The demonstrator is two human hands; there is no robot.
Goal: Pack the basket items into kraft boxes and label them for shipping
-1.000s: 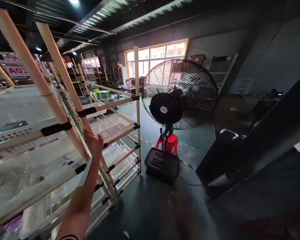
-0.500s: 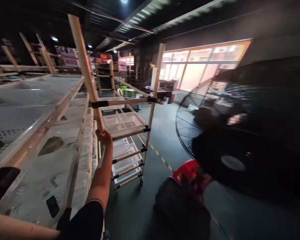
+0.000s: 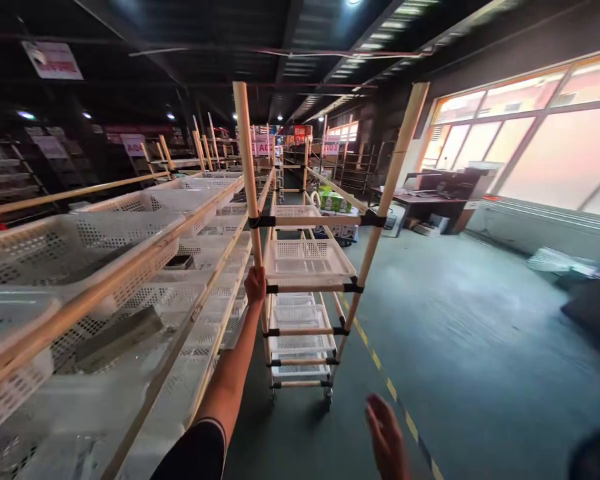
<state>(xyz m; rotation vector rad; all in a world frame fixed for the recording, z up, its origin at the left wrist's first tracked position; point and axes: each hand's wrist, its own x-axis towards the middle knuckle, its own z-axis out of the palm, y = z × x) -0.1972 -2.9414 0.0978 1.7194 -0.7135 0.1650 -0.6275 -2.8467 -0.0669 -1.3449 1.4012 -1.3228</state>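
Note:
My left hand [image 3: 255,285] is wrapped around the left upright post [image 3: 245,160] of a wheeled rack cart [image 3: 300,290], my arm stretched forward. The cart is built from tan pipes with black joints and stands on casters. White perforated baskets [image 3: 307,259] sit on its tiers. Low at the right of centre, my right hand [image 3: 384,433] hangs in the air with its fingers stretched out, holding nothing. It is apart from the cart, above the floor.
A long tan-pipe shelf [image 3: 145,263] with several white baskets runs close along the left. Yellow-black floor tape [image 3: 375,357] passes right of the cart. A desk [image 3: 405,197] stands under the windows at the back right. Green boxes [image 3: 333,200] are behind the cart.
My view has swung right and levelled, and the cart stands straighter ahead. The fan and red item on the right have left the view. My right hand has appeared; my left keeps its hold.

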